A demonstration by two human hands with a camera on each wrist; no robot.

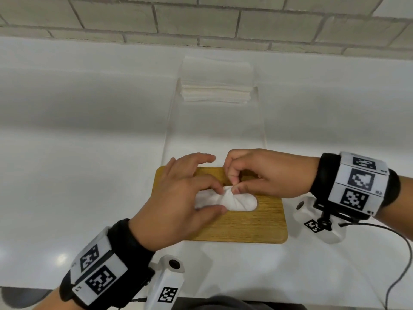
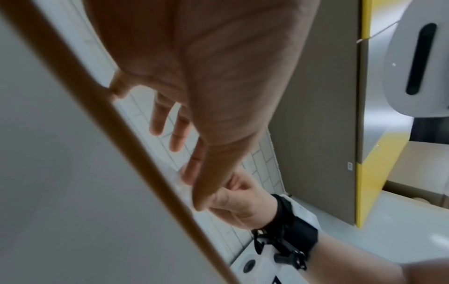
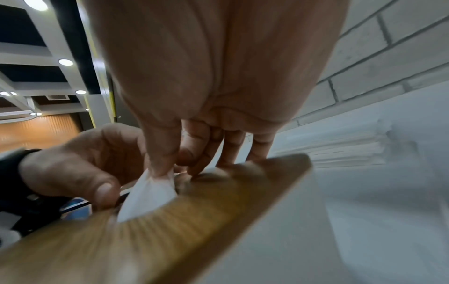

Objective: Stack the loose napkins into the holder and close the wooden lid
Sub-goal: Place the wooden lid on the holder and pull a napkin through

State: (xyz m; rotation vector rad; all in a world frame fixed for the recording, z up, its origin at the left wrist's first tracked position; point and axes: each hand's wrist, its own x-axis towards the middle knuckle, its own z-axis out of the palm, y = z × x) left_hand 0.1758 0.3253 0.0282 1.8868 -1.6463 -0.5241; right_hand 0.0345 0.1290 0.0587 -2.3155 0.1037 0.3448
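The wooden lid (image 1: 250, 222) with an oval slot lies flat in front of me, its edge also showing in the wrist views (image 2: 126, 138) (image 3: 199, 221). A white napkin (image 1: 237, 201) bulges up through the slot (image 3: 148, 196). My right hand (image 1: 237, 183) pinches the bunched top of that napkin between thumb and forefinger (image 3: 165, 159). My left hand (image 1: 199, 193) rests on the lid's left part with fingers spread, forefinger and thumb touching the napkin on either side (image 2: 170, 123). A stack of white napkins (image 1: 216, 88) sits behind the lid inside faint clear walls (image 3: 352, 151).
All of this stands on a white counter (image 1: 78, 142) that runs to a grey brick wall (image 1: 201, 21). White wrist camera mounts (image 1: 317, 218) hang beside the lid, and a black cable (image 1: 402, 260) loops at the right. A white wall dispenser (image 2: 420, 57) shows in the left wrist view.
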